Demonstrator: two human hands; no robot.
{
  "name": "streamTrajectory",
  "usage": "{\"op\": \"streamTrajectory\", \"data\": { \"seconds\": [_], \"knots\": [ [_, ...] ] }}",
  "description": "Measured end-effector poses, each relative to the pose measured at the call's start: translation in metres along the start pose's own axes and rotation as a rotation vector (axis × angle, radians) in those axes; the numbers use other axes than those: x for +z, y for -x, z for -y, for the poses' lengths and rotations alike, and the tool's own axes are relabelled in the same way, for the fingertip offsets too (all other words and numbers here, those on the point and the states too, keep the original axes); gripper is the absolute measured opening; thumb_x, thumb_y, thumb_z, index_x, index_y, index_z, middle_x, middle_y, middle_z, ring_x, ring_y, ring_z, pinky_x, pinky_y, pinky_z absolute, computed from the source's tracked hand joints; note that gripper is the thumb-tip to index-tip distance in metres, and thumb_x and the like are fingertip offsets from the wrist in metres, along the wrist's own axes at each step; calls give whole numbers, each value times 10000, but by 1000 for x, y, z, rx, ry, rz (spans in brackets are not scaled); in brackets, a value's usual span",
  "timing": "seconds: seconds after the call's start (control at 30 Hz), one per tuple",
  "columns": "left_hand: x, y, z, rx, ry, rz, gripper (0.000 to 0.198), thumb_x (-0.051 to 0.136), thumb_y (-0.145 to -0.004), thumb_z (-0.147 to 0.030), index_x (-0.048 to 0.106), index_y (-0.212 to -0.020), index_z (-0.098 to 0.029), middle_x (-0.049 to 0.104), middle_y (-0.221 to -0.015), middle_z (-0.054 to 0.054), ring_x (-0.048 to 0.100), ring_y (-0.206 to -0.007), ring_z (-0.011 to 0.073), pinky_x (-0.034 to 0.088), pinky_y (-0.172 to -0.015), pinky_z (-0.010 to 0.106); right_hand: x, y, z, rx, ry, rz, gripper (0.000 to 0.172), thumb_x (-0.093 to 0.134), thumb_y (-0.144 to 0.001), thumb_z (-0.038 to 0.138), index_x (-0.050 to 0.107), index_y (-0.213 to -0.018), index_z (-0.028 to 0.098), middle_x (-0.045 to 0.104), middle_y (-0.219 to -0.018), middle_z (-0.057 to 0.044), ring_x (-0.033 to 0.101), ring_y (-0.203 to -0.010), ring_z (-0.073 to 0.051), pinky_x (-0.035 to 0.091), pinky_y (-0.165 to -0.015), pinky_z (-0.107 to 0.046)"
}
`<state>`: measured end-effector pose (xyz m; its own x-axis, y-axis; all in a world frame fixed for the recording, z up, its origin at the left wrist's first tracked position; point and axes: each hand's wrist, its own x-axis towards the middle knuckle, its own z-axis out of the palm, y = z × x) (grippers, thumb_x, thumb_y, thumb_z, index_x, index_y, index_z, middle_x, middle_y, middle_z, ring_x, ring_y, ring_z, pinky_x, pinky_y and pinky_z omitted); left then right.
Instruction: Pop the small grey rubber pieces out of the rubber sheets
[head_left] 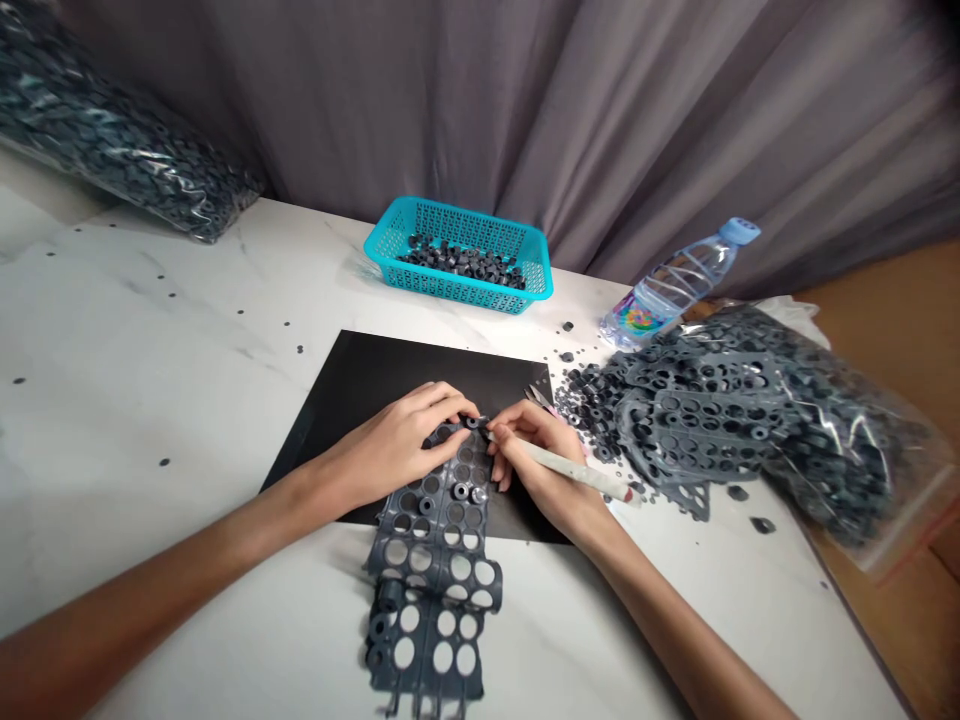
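A dark grey rubber sheet with rows of round holes [431, 570] lies partly on a black mat [315, 430] and runs off its front edge. A few small rubber rings [460, 491] are still attached to the sheet. My left hand [409, 430] presses on the sheet's far end, thumb and fingertips closed around a small ring there. In my right hand [536, 445] is a slim white pen-like tool [574, 468], gripped like a pencil, its tip at that same ring. The exact tip is hidden by my fingers.
A turquoise basket [457, 290] with loose rubber rings stands at the back. To the right are a water bottle [675, 280], a pile of punched sheets [697, 410] and a plastic bag of parts [840, 440]. A large filled bag [135, 150] lies back left. Scissors [538, 397] rest by the mat.
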<state>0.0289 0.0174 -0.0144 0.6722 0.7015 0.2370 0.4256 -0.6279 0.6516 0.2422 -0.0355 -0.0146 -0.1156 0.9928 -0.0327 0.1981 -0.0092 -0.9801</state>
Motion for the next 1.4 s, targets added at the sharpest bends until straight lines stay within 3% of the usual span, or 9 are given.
{"op": "streamTrajectory", "data": {
  "seconds": [0.27, 0.43, 0.67, 0.8, 0.93, 1.03, 1.13, 1.23, 1.4],
  "knots": [
    [1, -2, -6, 60, -207, 48, 243, 469, -1065, -261, 622, -1246, -209, 622, -1176, 85, 616, -1092, 245, 499, -979, 405, -1, 2, -1, -15, 18, 21, 127, 596, -981, 313, 572, -916, 207, 615, -634, 43, 609, -514, -121, 529, -508, -219],
    [7, -3, -10, 118, -275, 29, 279, 394, -1079, -192, 672, -1103, -178, 634, -1123, 93, 621, -1021, 246, 481, -971, 421, 3, 5, 0, -46, 149, -12, 93, 558, -975, 241, 574, -888, 213, 612, -631, 40, 599, -528, -118, 487, -519, -210],
    [-10, -10, -17, -155, 253, -310, 167, 553, -1037, -339, 664, -1043, -215, 666, -1065, 44, 661, -975, 188, 517, -930, 317, 4, 4, -7, 46, -10, -34, 144, 609, -983, 334, 589, -922, 206, 654, -694, 18, 611, -524, -119, 485, -491, -213],
    [-19, -8, -15, -389, 684, -245, 261, 648, -978, -431, 686, -1086, -198, 717, -1038, 47, 684, -949, 186, 534, -865, 295, 4, 3, -5, 14, -101, -63, 196, 634, -983, 379, 591, -912, 201, 658, -718, 11, 600, -498, -117, 487, -463, -222],
    [-14, -1, -17, -560, 985, -105, 284, 691, -954, -423, 727, -1095, -180, 724, -1182, 77, 681, -1106, 211, 527, -977, 308, -1, 5, 2, -98, -37, -189, 231, 594, -1018, 397, 605, -897, 201, 624, -703, 17, 583, -504, -123, 476, -489, -252],
    [-11, 2, -19, -606, 1107, -15, 289, 695, -960, -398, 731, -1120, -160, 732, -1214, 99, 683, -1183, 239, 504, -1080, 342, -7, 6, 6, -261, 211, -296, 273, 523, -1061, 371, 625, -870, 204, 620, -774, -10, 617, -684, -159, 492, -661, -304],
    [-11, 3, -21, -609, 1159, 11, 312, 687, -970, -395, 728, -1143, -138, 752, -1198, 123, 699, -1182, 256, 505, -1106, 367, -14, 7, 8, -427, 461, -366, 301, 453, -1081, 307, 621, -851, 210, 624, -1008, -63, 600, -970, -215, 458, -877, -378],
    [-13, 3, -22, -617, 1194, 24, 335, 684, -975, -400, 724, -1162, -125, 765, -1186, 142, 706, -1183, 264, 512, -1111, 378, -17, 10, 11, -441, 538, -271, 296, 390, -1099, 262, 574, -872, 217, 595, -1059, -70, 554, -1016, -219, 429, -914, -392],
    [-14, 4, -22, -624, 1253, 26, 340, 662, -994, -372, 704, -1209, -112, 773, -1172, 154, 704, -1196, 272, 509, -1131, 394, -14, 19, 20, -341, 557, 102, 140, 466, -1095, 285, 566, -1015, 229, 599, -1044, -54, 548, -988, -213, 437, -906, -380]
  ]
}}
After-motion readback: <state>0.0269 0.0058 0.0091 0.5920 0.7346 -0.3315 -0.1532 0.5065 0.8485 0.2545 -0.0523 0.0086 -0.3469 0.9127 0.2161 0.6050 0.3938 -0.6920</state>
